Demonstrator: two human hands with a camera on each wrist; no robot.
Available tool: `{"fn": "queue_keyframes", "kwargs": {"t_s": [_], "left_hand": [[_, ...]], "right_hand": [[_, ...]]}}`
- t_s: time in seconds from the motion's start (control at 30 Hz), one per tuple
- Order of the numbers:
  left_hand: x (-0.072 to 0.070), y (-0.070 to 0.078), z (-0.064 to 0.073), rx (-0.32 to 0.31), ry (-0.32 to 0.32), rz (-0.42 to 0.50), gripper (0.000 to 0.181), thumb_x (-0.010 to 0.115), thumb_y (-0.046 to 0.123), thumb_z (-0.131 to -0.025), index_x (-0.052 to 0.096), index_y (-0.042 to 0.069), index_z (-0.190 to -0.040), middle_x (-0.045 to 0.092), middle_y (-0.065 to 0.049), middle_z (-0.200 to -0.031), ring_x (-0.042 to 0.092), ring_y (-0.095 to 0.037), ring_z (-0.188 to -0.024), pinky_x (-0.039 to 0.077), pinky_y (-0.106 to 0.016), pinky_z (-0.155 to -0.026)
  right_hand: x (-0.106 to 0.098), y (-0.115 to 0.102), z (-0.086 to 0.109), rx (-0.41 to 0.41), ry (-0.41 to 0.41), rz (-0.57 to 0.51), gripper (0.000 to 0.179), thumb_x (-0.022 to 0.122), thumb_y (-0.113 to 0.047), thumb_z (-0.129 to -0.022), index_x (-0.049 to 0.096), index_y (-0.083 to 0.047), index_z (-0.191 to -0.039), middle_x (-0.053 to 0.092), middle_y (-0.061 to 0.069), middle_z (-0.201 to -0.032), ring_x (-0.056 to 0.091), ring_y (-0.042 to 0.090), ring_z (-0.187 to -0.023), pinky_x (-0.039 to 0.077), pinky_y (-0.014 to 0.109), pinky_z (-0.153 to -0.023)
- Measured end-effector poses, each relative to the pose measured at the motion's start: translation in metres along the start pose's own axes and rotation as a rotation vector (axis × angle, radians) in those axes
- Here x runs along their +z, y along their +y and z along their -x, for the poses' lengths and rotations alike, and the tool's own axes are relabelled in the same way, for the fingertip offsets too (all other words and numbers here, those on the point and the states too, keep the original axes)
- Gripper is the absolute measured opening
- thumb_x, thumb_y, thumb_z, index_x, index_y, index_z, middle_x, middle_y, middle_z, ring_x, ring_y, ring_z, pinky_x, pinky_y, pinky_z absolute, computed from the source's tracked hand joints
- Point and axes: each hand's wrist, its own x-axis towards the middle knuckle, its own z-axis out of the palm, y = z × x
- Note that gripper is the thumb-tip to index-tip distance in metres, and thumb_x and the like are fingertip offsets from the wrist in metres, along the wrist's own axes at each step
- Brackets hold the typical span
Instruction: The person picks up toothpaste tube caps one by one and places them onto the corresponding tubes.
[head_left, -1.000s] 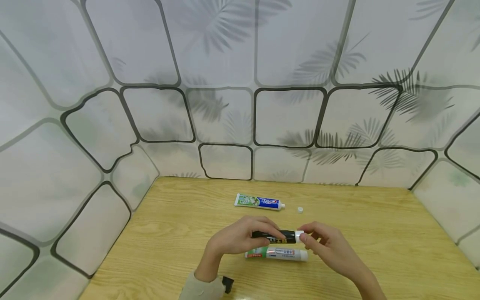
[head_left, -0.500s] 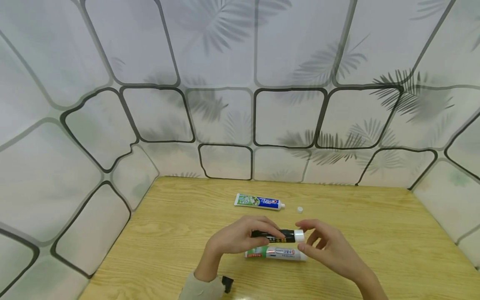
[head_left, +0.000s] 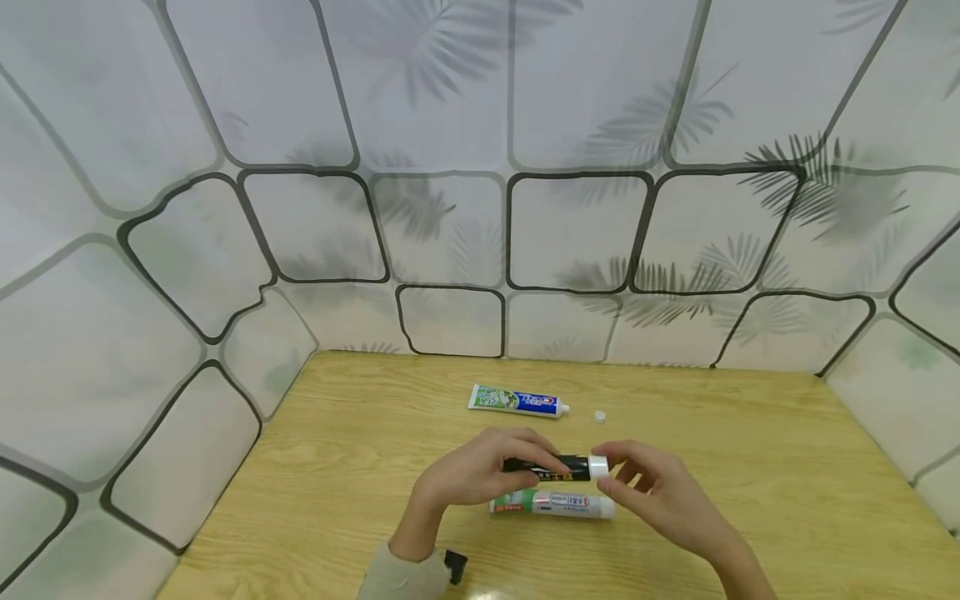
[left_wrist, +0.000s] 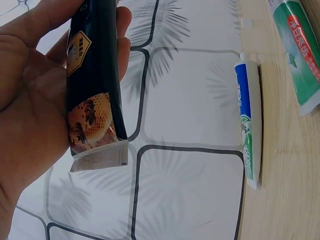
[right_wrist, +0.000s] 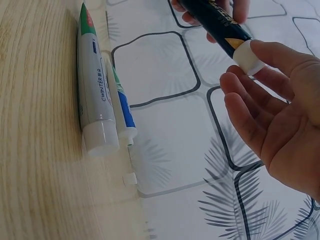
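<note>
My left hand (head_left: 487, 468) grips a black toothpaste tube (left_wrist: 92, 75) around its body, its flat silver end sticking out below the palm in the left wrist view. The tube's white cap (right_wrist: 248, 57) points to the right. At that cap is my right hand (head_left: 663, 497), pinching it between thumb and fingertips. Just nearer than the black tube, a white and green toothpaste tube (head_left: 572, 505) with its cap on lies on the table. Part of the black tube is hidden behind my left fingers.
Farther back on the wooden table (head_left: 360, 433) lies a blue and green toothpaste tube (head_left: 517, 401), its nozzle bare. A small white cap (head_left: 599, 417) sits to its right. Patterned cloth walls (head_left: 450, 233) stand behind and at both sides.
My right fingers spread off the black tube's cap half a second ago and have closed on it again. The left hand keeps its hold, and the other tubes lie still.
</note>
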Motion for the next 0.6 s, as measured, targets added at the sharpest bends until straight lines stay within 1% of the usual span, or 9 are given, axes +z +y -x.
{"fn": "queue_keyframes", "kwargs": {"t_s": [0.17, 0.33, 0.47, 0.6], "left_hand": [[0.0004, -0.0006, -0.0005, 0.009, 0.001, -0.007, 0.034, 0.063, -0.002, -0.094, 0.070, 0.012, -0.125, 0.065, -0.002, -0.124, 0.059, -0.007, -0.104, 0.047, -0.019, -0.079], [0.0005, -0.0005, -0.0007, 0.012, -0.001, -0.004, 0.034, 0.064, -0.003, -0.094, 0.070, 0.011, -0.124, 0.065, -0.002, -0.124, 0.059, -0.006, -0.107, 0.048, -0.020, -0.080], [0.0000, 0.0005, -0.0003, 0.004, 0.001, -0.003, 0.034, 0.064, -0.003, -0.094, 0.070, 0.011, -0.124, 0.065, -0.003, -0.124, 0.059, -0.005, -0.108, 0.049, -0.020, -0.082], [-0.0005, 0.0012, 0.0003, -0.005, 0.002, -0.005, 0.034, 0.064, -0.002, -0.094, 0.070, 0.011, -0.124, 0.065, -0.003, -0.124, 0.059, -0.006, -0.108, 0.049, -0.020, -0.082]], "right_hand": [[0.0000, -0.0006, -0.0003, 0.024, -0.002, 0.023, 0.023, 0.067, -0.009, -0.094, 0.068, -0.008, -0.117, 0.071, -0.006, -0.094, 0.061, 0.005, -0.075, 0.049, 0.025, -0.057], [-0.0002, -0.0011, -0.0002, 0.054, -0.019, 0.021, 0.021, 0.063, -0.010, -0.098, 0.068, -0.005, -0.118, 0.069, -0.005, -0.090, 0.060, 0.005, -0.071, 0.049, 0.026, -0.056], [0.0000, -0.0011, 0.0002, 0.059, -0.022, 0.008, 0.029, 0.064, -0.010, -0.097, 0.063, -0.007, -0.126, 0.067, 0.000, -0.096, 0.061, 0.005, -0.071, 0.050, 0.026, -0.056], [0.0003, -0.0005, 0.0005, 0.020, -0.011, -0.008, 0.040, 0.070, -0.008, -0.092, 0.059, -0.012, -0.130, 0.063, 0.006, -0.106, 0.062, 0.006, -0.072, 0.051, 0.027, -0.056]]}}
